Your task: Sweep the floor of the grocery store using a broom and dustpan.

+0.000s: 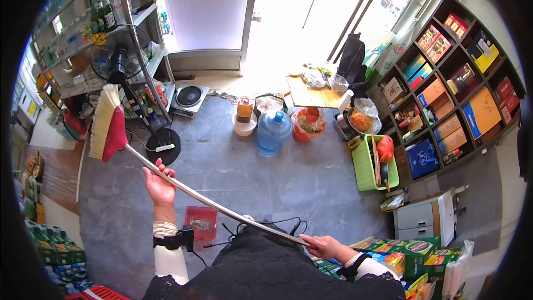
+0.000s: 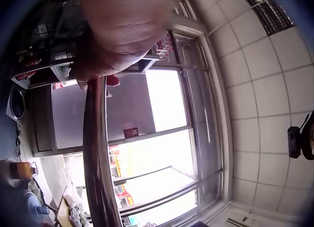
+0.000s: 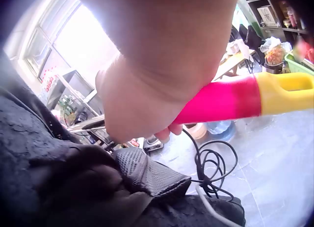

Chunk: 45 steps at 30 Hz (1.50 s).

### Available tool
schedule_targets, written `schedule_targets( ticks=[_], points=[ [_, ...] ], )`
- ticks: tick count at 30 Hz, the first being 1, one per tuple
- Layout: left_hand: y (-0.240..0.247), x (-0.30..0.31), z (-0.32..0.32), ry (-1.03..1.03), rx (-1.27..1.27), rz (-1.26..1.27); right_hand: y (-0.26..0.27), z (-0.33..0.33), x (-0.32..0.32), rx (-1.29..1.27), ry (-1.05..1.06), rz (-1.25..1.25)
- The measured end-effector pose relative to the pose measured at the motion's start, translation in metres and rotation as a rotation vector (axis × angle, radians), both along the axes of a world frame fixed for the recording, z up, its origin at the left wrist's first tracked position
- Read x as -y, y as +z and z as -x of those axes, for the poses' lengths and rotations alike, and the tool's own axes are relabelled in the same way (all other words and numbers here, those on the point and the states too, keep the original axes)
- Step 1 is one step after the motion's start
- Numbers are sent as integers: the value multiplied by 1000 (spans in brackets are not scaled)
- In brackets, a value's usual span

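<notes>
A broom [image 1: 118,129] with pale bristles and a red head is held slantwise above the floor, its head raised at the left. My left hand [image 1: 161,189], palm up, holds the pale handle a short way below the head. Farther down, my right hand [image 1: 326,247] grips the handle's other end by my waist. In the right wrist view, a pink and yellow handle end [image 3: 235,99] sticks out past that hand. The left wrist view shows the shiny handle [image 2: 98,153] running from under the hand. Below the handle, a red dustpan [image 1: 201,223] lies on the floor.
A standing fan [image 1: 162,147] and an induction cooker [image 1: 190,100] are by the left shelf. Ahead are a blue water jug [image 1: 273,133], a red bucket [image 1: 308,125] and a low table [image 1: 311,93]. A green basket [image 1: 363,166] and stacked cartons [image 1: 419,250] flank the right side.
</notes>
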<state>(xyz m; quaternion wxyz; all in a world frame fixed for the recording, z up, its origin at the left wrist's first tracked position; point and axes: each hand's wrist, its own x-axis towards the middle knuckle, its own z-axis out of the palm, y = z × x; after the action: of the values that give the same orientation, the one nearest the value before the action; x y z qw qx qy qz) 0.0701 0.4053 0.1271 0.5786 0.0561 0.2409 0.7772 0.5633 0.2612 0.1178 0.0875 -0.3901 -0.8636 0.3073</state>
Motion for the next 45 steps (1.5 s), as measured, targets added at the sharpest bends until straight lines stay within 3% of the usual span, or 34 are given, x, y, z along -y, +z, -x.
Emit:
schedule_targets(
  ticks=[3,4,5,7,11,14,16,18,20,21,23,24,28,32,39,42,44,45],
  points=[
    [15,5,-9,90,-4,-106,-32,-4,-15,30,-104,-148],
    [28,8,-18,131,-53,-191,-42,-5,-24,106,-211,24],
    [43,10,-28,135,-48,-206,-55,-3,-35,109,-209,8],
    [85,17,-44,249,-288,-311,-82,10,-47,243,-438,-190],
    [116,8,-50,400,-524,-426,-74,33,-103,26,-450,-191],
    [118,1,-52,508,-747,-456,-38,59,-137,-133,-476,-178],
    [109,-1,-53,530,-894,-437,17,83,-149,-410,-500,5],
    [83,3,-48,481,-1015,-412,68,99,-159,-522,-431,3],
    [49,13,-47,467,-1249,-250,105,113,-157,-763,-349,66],
    [38,20,-49,498,-1504,-247,122,114,-156,-895,-326,131],
    [36,39,-67,473,-1496,-143,149,117,-158,-1153,-158,240],
    [38,50,-70,325,-1520,-150,156,113,-157,-1223,-141,210],
    [16,67,-86,183,-1554,-109,190,110,-161,-1346,-153,48],
    [2,77,-90,177,-1549,-95,196,101,-165,-1158,-189,85],
    [-14,92,-89,145,-1530,-31,211,103,-165,-1087,-166,224],
    [-16,102,-89,86,-1538,0,219,112,-164,-1035,-170,125],
    [-17,107,-90,61,-1529,15,224,109,-165,-798,-283,62],
    [-17,109,-91,56,-1572,23,226,110,-163,-797,-279,64]
  ],
)
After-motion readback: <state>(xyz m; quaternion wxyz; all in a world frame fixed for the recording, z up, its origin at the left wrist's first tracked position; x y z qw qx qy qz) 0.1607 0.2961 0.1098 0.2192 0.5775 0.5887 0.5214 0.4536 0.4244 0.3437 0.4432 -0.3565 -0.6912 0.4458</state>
